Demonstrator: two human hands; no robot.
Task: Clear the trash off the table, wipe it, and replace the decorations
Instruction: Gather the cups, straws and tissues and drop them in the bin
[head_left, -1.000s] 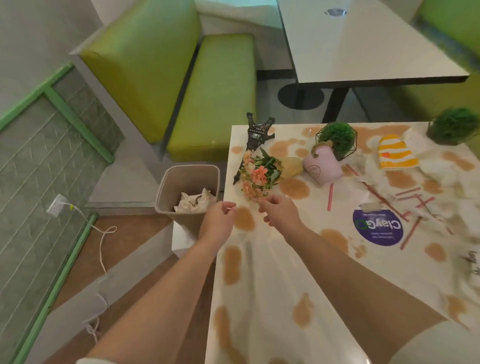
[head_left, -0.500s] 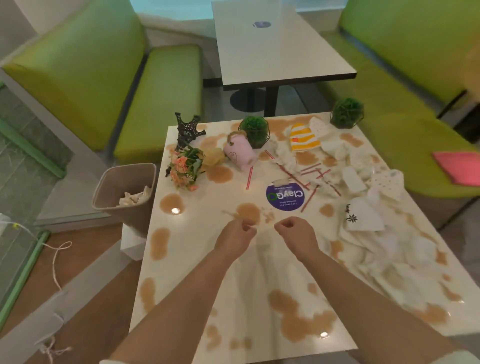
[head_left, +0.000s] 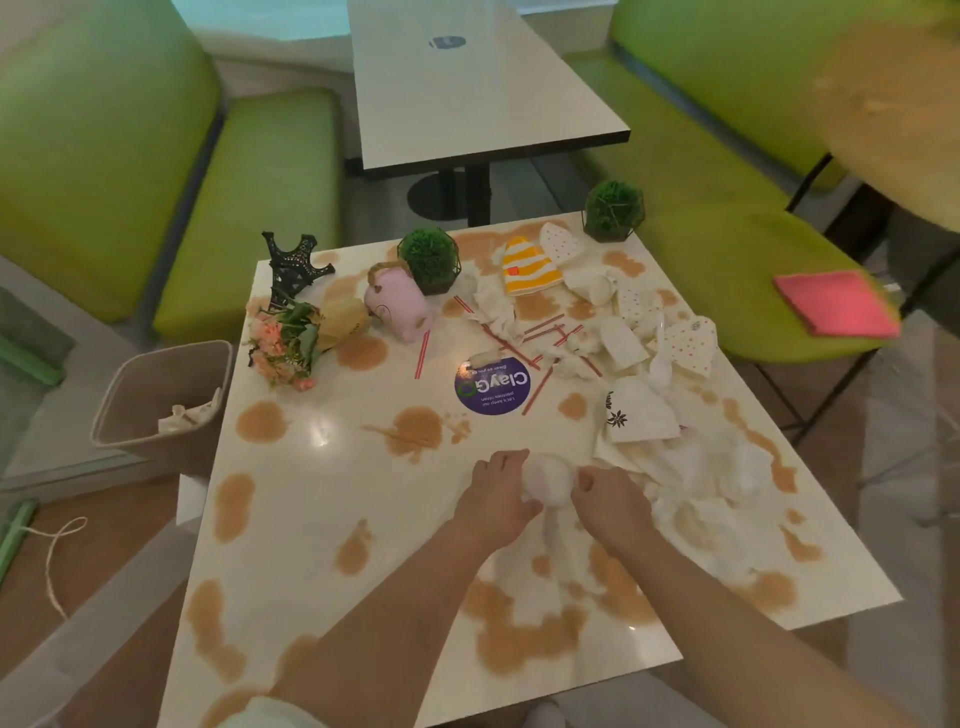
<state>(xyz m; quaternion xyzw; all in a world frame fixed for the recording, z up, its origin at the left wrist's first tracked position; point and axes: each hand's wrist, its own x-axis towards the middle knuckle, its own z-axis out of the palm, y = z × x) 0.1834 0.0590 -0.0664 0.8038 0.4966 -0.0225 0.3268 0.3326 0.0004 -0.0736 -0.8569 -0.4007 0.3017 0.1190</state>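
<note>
1. Glossy cream square tabletop (head_left: 322, 499), blotched all over with brown spill stains.
2. Green padded booth benches (head_left: 249, 208) on both sides; second plain white table (head_left: 467, 98) beyond.
3. Beige plastic trash bin (head_left: 161, 400) on the floor just beside the tabletop's left edge, crumpled white paper inside.
4. Heap of crumpled white napkins and dotted paper wrappers (head_left: 670, 431) along the tabletop's right half, red-and-white straws (head_left: 545, 338) scattered near it.
5. Pink folded cloth (head_left: 836, 304) on the right bench seat.
6. Purple round sticker (head_left: 492, 387) at tabletop centre.
7. Decorations at the far side: tipped pink mug-shaped ornament (head_left: 397, 304), two green ball plants in black wire frames (head_left: 430, 260), black Eiffel Tower figurine (head_left: 293, 265), peach artificial flower bunch (head_left: 283, 348) lying on its side.
8. Yellow-and-white striped paper cup (head_left: 527, 267), flattened, near the far edge.
9. Left hand (head_left: 496, 499) and right hand (head_left: 610, 504) at the near-centre tabletop, fingers of both curled round one white crumpled napkin ball (head_left: 548, 478) held between them, at the heap's near-left edge.
</note>
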